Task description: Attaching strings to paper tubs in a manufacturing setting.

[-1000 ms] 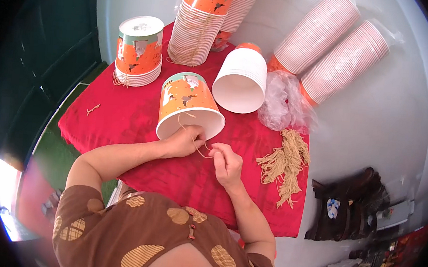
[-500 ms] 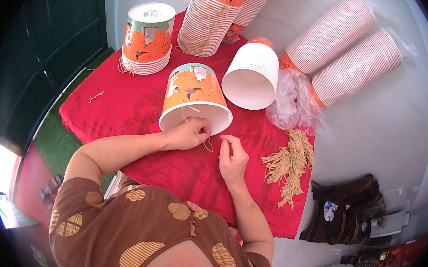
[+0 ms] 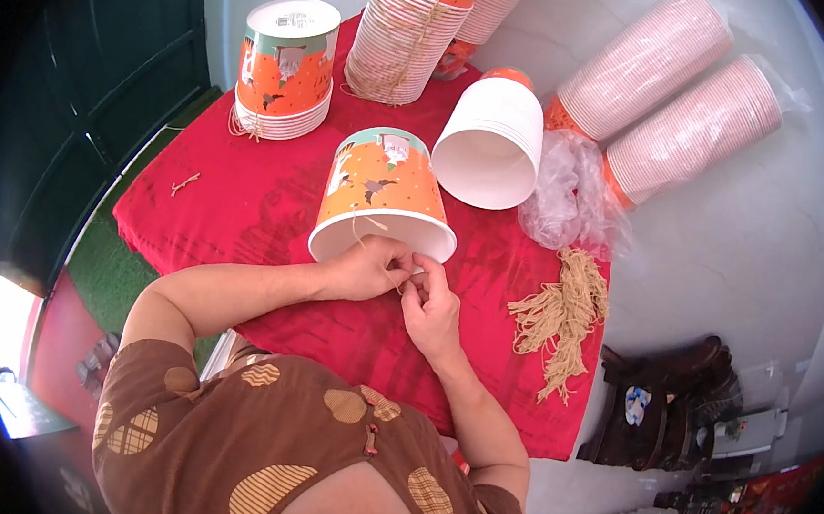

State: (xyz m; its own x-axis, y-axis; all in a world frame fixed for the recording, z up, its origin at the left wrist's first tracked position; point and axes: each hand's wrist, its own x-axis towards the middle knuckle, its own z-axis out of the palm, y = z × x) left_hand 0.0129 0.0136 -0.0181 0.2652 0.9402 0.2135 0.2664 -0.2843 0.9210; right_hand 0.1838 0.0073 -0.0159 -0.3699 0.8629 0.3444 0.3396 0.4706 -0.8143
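– What surrounds the work area?

– A low table under a red cloth stands on a pale, glossy floor. A dark panelled door is at left.

– And the light?

– Bright daylight glares at the lower left; a dark wooden stool sits at right.

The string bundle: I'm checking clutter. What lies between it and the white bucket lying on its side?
In the head view, a crumpled clear plastic bag lies between the tan string bundle and the white bucket.
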